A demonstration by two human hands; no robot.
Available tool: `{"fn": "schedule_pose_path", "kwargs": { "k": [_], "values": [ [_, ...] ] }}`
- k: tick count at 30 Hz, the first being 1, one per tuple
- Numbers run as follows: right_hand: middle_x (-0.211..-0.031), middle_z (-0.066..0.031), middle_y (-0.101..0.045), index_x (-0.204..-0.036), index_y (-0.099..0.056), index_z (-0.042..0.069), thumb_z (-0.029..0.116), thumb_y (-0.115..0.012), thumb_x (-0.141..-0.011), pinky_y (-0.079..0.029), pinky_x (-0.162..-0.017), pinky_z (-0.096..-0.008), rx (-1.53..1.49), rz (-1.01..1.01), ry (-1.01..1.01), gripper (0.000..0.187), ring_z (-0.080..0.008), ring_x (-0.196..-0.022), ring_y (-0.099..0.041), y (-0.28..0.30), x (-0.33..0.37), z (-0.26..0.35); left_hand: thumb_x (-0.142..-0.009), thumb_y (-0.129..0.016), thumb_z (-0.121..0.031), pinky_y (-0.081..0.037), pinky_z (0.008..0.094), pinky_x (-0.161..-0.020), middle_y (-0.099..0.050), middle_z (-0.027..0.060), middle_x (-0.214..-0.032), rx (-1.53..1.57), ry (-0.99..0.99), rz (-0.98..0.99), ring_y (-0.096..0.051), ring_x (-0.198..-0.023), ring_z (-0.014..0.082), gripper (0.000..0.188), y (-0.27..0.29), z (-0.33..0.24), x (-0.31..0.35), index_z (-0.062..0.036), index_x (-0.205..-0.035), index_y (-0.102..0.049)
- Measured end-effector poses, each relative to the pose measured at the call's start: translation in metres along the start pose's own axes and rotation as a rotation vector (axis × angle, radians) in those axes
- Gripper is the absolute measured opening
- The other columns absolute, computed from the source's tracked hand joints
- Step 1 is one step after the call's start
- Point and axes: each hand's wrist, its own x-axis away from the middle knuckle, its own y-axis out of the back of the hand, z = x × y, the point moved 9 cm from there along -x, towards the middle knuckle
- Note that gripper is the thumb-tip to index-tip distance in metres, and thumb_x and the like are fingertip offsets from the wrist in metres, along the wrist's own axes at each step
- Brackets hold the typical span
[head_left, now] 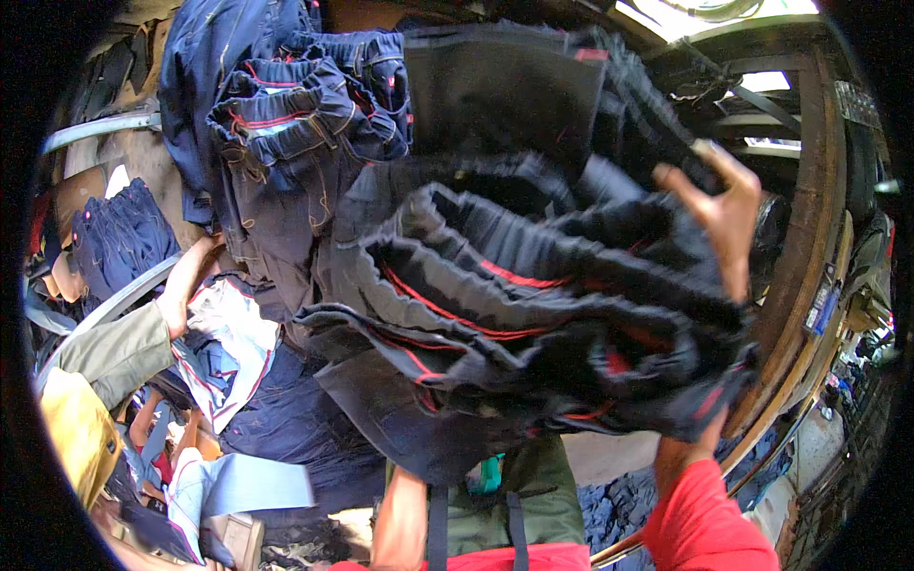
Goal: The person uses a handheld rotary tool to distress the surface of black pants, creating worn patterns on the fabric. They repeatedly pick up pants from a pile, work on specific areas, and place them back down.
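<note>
Several black elastic-waist trousers [533,314] with red inner seams are bunched in front of me, blurred by motion. My left forearm [400,519] goes up beneath them, and my left hand is hidden behind the cloth. Over my right forearm [703,443] the same bundle is draped. My right hand [719,205] emerges past its far right side, thumb and fingers apart, close to more black cloth [638,105]. Dark blue trousers [305,105] with red-lined waistbands lie stacked at the far left.
A co-worker's hand [186,281] in an olive sleeve is at the left, near white and blue cloth [228,333]. Curved metal rails [105,128] run along that side. A wooden beam [809,219] stands at the right. Dark cloth scraps [619,504] lie below.
</note>
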Motion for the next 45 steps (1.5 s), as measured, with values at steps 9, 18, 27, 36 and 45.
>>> {"fn": "schedule_pose_path", "kwargs": {
  "k": [9, 18, 27, 36, 45],
  "values": [
    [-0.127, -0.0166, -0.077, -0.133, -0.073, -0.001, 0.032, -0.063, -0.107, -0.050, -0.112, -0.0375, 0.010, 0.325, -0.348, 0.043, -0.0251, -0.122, -0.070, -0.083, -0.060, -0.163, -0.112, -0.059, -0.031, -0.055, 0.0415, -0.111, -0.072, 0.0112, -0.140, 0.012, 0.016, 0.123, -0.069, -0.121, 0.0253, 0.045, -0.118, -0.014, -0.058, -0.0032, -0.148, -0.064],
    [-0.137, -0.0177, -0.072, -0.139, -0.070, -0.002, 0.031, -0.051, -0.112, -0.042, -0.121, -0.0395, -0.146, 0.176, -0.441, 0.047, -0.0269, -0.135, -0.062, -0.081, -0.062, -0.181, -0.114, -0.056, -0.032, -0.055, 0.0413, -0.112, -0.071, 0.0111, -0.140, -0.029, -0.003, 0.193, -0.069, -0.122, 0.0250, 0.045, -0.173, -0.023, -0.083, -0.0038, -0.149, -0.063],
    [-0.148, -0.0187, -0.068, -0.145, -0.066, -0.003, 0.031, -0.039, -0.117, -0.034, -0.129, -0.0415, -0.508, -0.303, -0.568, 0.051, -0.0287, -0.147, -0.055, 0.134, -0.003, -0.023, -0.116, -0.052, -0.033, -0.055, 0.0411, -0.113, -0.071, 0.0110, -0.141, -0.079, 0.010, 0.489, -0.068, -0.123, 0.0247, 0.046, -0.276, -0.077, -0.023, -0.0045, -0.149, -0.063],
    [-0.185, -0.0079, -0.016, -0.172, -0.037, 0.033, 0.085, -0.067, -0.087, -0.004, -0.119, -0.0899, 0.293, 0.130, -0.360, 0.104, -0.0516, -0.168, -0.002, -0.030, -0.006, 0.045, -0.116, -0.052, -0.037, -0.055, 0.0408, -0.112, -0.071, 0.0106, -0.140, 0.117, -0.160, 0.615, -0.068, -0.123, 0.0242, 0.047, -0.344, -0.083, -0.067, -0.0050, -0.149, -0.063],
    [-0.184, -0.0063, -0.020, -0.167, -0.045, 0.030, 0.076, -0.066, -0.096, -0.011, -0.121, -0.0872, 0.300, -0.095, -0.287, 0.087, -0.0489, -0.168, -0.007, -0.106, -0.021, -0.106, -0.101, -0.072, -0.044, -0.055, 0.0465, -0.106, -0.074, 0.0221, -0.137, -0.475, -0.560, -0.271, -0.071, -0.123, 0.0378, 0.057, -0.317, -0.040, -0.171, 0.0000, -0.138, -0.073]
  ]
}}
